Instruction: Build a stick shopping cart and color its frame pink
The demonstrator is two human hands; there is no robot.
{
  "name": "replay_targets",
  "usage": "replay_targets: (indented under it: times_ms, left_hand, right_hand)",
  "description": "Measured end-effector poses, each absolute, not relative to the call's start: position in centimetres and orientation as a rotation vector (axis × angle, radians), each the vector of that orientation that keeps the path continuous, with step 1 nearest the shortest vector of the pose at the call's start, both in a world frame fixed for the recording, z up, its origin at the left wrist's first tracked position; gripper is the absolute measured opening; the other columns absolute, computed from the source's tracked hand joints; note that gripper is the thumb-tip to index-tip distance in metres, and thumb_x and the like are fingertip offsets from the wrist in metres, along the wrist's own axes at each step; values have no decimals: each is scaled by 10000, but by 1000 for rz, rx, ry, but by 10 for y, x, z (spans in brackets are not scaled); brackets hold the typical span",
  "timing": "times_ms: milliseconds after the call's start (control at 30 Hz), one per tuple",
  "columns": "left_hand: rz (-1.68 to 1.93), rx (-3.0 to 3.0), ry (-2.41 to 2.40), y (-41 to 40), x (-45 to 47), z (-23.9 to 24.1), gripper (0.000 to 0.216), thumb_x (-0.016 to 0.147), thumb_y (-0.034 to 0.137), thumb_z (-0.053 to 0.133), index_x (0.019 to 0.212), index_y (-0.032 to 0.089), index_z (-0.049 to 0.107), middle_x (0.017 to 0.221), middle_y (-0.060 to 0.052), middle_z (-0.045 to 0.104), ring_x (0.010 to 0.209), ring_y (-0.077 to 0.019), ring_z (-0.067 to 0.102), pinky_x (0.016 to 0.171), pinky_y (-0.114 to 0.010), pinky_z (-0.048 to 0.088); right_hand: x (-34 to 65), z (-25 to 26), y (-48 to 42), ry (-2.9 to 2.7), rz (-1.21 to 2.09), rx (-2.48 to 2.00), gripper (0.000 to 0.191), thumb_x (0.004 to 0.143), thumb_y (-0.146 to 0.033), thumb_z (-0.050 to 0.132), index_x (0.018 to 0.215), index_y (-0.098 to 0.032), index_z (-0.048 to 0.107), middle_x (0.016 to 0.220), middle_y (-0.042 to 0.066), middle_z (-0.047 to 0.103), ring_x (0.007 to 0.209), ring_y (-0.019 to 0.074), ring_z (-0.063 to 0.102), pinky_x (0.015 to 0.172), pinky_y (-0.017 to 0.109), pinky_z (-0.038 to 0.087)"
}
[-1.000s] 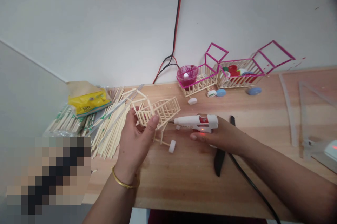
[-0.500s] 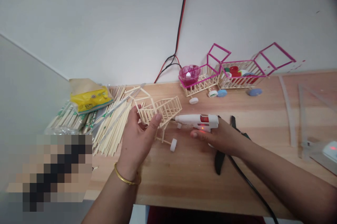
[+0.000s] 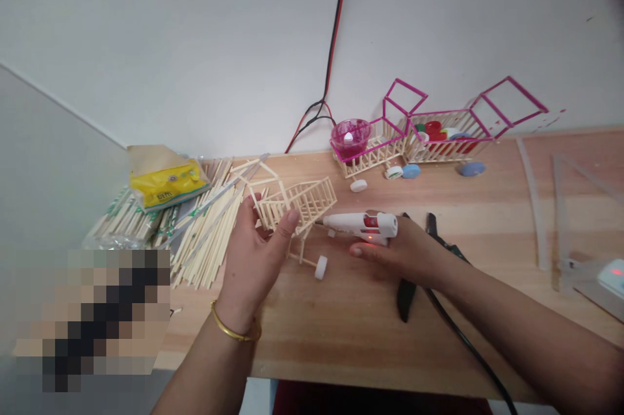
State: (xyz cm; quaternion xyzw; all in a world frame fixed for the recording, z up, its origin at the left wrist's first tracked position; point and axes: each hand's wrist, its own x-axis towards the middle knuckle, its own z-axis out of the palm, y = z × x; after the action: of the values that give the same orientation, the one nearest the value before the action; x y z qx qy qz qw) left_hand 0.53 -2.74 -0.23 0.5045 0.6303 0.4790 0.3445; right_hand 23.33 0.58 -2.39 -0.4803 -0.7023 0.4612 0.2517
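My left hand (image 3: 260, 242) grips a small cart of thin wooden sticks (image 3: 312, 203), thumb along its near side. The cart has a slatted basket, a handle frame at the upper left and a white bottle-cap wheel (image 3: 320, 267) on an axle below. In my right hand (image 3: 400, 249) is a white hot glue gun (image 3: 363, 224) with a lit orange light. Its nozzle points left at the cart's lower right side; I cannot tell whether it touches. The fingers around the glue gun's handle are partly hidden.
Loose sticks (image 3: 209, 246) and a yellow packet (image 3: 168, 184) lie left. Two pink-trimmed stick carts stand at the wall, one holding a bowl of pink paint (image 3: 351, 142), the other coloured caps (image 3: 436, 132). Black pliers-like handles (image 3: 405, 298) and a black cable (image 3: 468, 343) lie near my right arm.
The glue gun and my right hand have shifted slightly left. My left hand and the stick cart stay nearly in place.
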Motion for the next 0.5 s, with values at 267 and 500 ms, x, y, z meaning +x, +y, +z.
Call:
replay_targets:
  times_ms: [267, 500]
  left_hand:
    - [1224, 1291, 1641, -27, 5, -2, 647, 786, 553, 696, 1274, 201, 459, 1147, -97, 654, 909, -217, 687, 720, -338, 594]
    - [1209, 1303, 1663, -27, 4, -1, 638, 783, 567, 691, 1257, 202, 467, 1146, -93, 651, 897, -216, 685, 708, -343, 593]
  right_hand:
    - [238, -28, 7, -1941, 1233, -1264, 313, 782, -491, 662, 895, -198, 655, 842, 48, 722, 813, 250, 674, 716, 368, 527]
    - [235, -27, 5, -1924, 1211, -1245, 310, 797, -474, 664, 966, -217, 705, 981, 67, 760, 955, 283, 689, 839, 415, 544]
